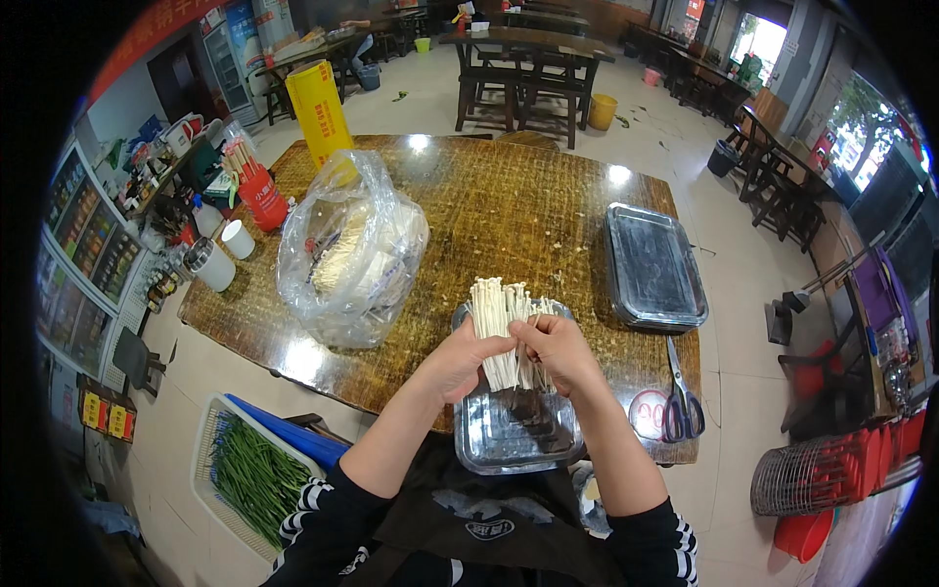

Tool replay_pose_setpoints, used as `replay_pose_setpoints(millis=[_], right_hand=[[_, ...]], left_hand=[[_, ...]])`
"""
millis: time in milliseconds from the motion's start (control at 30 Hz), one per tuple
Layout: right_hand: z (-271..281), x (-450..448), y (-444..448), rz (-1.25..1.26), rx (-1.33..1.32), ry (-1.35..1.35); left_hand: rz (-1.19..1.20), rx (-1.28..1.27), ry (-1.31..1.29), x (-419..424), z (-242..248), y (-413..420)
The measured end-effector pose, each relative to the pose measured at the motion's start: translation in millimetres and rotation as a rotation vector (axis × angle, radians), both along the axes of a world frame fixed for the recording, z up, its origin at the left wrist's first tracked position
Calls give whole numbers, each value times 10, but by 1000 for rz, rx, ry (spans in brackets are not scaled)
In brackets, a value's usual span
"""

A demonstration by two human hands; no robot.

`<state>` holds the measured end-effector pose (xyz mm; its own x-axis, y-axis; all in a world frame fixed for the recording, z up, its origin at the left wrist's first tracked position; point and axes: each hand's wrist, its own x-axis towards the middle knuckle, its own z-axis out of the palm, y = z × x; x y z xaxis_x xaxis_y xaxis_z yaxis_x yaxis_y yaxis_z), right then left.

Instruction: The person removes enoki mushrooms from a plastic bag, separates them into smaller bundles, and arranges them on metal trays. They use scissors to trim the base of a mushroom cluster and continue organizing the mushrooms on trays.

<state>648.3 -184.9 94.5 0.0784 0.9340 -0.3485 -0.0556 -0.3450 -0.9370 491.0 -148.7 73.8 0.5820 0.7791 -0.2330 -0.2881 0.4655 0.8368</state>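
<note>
A bunch of enoki mushrooms (495,323) is held between my two hands, above a clear-walled rectangular tray (513,447) near the table's front edge. My left hand (466,359) grips the bunch from its left side, thumb across the stems. With thumb and fingertips, my right hand (552,348) pinches stems at the right of the bunch. Up and to the left stands an open clear plastic bag (352,257) with more enoki inside. Scissors (682,403) lie to the right, below stacked rectangular trays (655,268).
On the wooden table (513,213) stand a yellow box (319,110), a red holder with chopsticks (262,197), a white cup (238,239) and a white canister (211,265). A basket of green stalks (257,469) is at the lower left. Wire baskets (796,477) stand right.
</note>
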Motion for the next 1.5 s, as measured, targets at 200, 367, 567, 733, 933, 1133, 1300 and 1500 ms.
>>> replay_pose_setpoints(millis=[200, 367, 567, 733, 933, 1133, 1300, 1500], right_hand=[[-227, 70, 4, -67, 22, 187], [-336, 92, 15, -88, 16, 269], [-294, 84, 5, -136, 26, 279], [-300, 176, 49, -25, 46, 243], [-366, 68, 58, 18, 110, 104], [-232, 264, 0, -72, 20, 210], [-174, 450, -28, -130, 47, 420], [-230, 52, 83, 82, 45, 73]], left_hand=[[31, -57, -52, -132, -10, 80], [85, -74, 16, -141, 42, 96], [57, -115, 99, -206, 34, 154], [-4, -81, 51, -219, -55, 156], [-36, -14, -1, -46, 12, 28], [64, -73, 84, -178, -64, 128], [147, -33, 90, -291, -71, 197], [-5, 20, 31, -131, 24, 63]])
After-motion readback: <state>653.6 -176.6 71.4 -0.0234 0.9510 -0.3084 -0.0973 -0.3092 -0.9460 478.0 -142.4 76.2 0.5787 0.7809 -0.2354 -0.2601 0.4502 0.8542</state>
